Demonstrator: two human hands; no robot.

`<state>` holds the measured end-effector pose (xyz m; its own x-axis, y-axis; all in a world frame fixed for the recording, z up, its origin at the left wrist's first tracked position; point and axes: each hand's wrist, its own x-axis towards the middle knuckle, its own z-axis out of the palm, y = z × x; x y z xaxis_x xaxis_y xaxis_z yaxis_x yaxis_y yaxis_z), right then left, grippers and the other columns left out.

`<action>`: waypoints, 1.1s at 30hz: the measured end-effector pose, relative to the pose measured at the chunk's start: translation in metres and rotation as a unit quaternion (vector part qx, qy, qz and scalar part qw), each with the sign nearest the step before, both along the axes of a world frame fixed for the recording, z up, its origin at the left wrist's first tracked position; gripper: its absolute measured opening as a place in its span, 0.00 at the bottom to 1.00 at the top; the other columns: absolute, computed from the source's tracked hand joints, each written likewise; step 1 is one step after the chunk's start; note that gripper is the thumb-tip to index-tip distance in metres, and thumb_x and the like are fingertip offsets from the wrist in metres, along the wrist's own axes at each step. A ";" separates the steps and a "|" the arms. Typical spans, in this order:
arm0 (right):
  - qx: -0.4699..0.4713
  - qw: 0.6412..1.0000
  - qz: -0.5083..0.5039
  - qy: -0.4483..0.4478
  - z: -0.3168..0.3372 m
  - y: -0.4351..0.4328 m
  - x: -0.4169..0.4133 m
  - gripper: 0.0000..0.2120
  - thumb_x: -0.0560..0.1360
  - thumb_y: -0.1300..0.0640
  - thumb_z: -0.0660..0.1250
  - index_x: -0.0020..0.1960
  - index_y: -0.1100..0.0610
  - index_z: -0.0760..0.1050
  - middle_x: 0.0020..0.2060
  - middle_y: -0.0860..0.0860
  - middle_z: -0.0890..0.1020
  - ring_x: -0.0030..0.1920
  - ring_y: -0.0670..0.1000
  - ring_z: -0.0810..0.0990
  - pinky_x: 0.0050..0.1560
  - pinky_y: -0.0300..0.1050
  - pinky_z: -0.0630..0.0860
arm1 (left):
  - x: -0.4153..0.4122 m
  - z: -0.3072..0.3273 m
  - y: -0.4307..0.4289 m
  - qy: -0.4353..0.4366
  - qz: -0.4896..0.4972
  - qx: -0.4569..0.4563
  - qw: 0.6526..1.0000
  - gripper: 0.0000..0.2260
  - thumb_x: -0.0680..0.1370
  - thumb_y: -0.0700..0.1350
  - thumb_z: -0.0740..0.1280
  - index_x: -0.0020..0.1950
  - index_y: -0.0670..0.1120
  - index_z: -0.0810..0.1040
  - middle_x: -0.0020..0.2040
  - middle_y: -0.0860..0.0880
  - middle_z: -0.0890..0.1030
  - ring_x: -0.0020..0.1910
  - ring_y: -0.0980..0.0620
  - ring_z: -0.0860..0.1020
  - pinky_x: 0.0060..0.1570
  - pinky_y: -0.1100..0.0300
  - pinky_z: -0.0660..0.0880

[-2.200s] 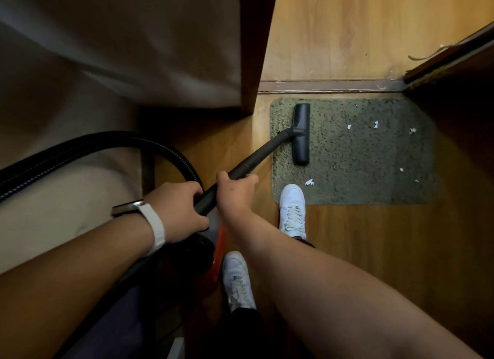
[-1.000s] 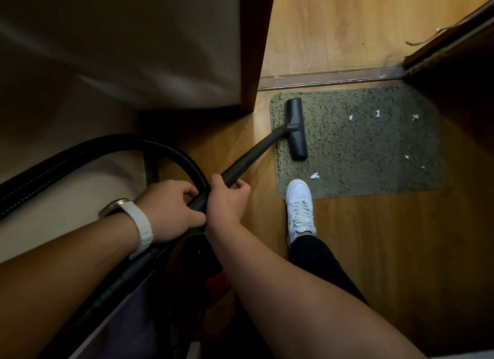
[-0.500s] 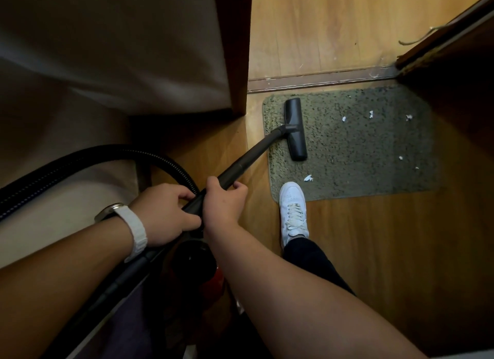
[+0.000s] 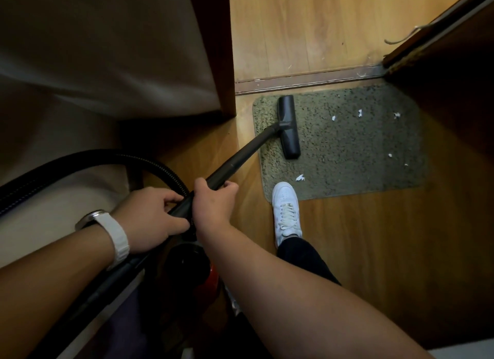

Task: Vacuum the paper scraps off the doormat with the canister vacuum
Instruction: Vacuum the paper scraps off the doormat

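A grey-green speckled doormat lies on the wooden floor before a door threshold. Several white paper scraps dot its right half, and one larger scrap lies near its front left edge. The black floor nozzle rests on the mat's left part. My right hand grips the black wand from above. My left hand, with a white watch on the wrist, holds the wand's handle end just behind it. The canister, black and red, sits below my arms, mostly hidden.
The ribbed black hose loops off to the left. A wooden door frame post and a beige wall stand left of the mat. A metal threshold strip runs behind it. A dark open door stands at right. My white shoe touches the mat's front edge.
The nozzle has stayed on the mat's left part with only a small shift. My right foot has stepped forward to the mat's front edge; the other shoe is no longer in view.
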<state>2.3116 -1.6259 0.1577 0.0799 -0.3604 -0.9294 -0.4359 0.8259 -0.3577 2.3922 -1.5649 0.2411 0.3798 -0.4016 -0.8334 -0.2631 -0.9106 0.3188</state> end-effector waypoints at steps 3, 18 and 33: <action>-0.009 1.000 0.021 -0.006 0.004 0.013 0.007 0.25 0.73 0.50 0.69 0.64 0.52 0.62 0.50 0.51 0.79 0.48 0.54 0.82 0.54 0.57 0.81 | 0.006 0.009 0.014 0.009 0.018 -0.011 1.000 0.13 0.68 0.43 0.76 0.43 0.60 0.79 0.36 0.52 0.85 0.34 0.57 0.82 0.38 0.60 0.78; 0.000 0.999 0.029 -0.015 0.000 0.029 0.013 0.22 0.76 0.52 0.68 0.64 0.53 0.62 0.48 0.51 0.78 0.48 0.52 0.82 0.53 0.52 0.81 | 0.014 -0.014 0.039 -0.035 -0.014 0.011 0.999 0.19 0.65 0.51 0.76 0.55 0.54 0.81 0.43 0.52 0.82 0.42 0.55 0.79 0.42 0.60 0.76; 0.008 1.000 0.026 -0.005 -0.004 0.021 0.017 0.24 0.75 0.51 0.69 0.66 0.52 0.61 0.50 0.52 0.78 0.47 0.53 0.82 0.54 0.53 0.82 | 0.019 -0.017 0.031 -0.031 -0.019 0.005 0.999 0.18 0.65 0.50 0.76 0.54 0.53 0.81 0.40 0.53 0.81 0.39 0.56 0.78 0.40 0.60 0.75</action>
<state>2.3283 -1.6045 0.1539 0.1064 -0.3402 -0.9343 -0.4744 0.8084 -0.3484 2.4107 -1.5338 0.2241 0.4160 -0.4082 -0.8126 -0.3160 -0.9028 0.2917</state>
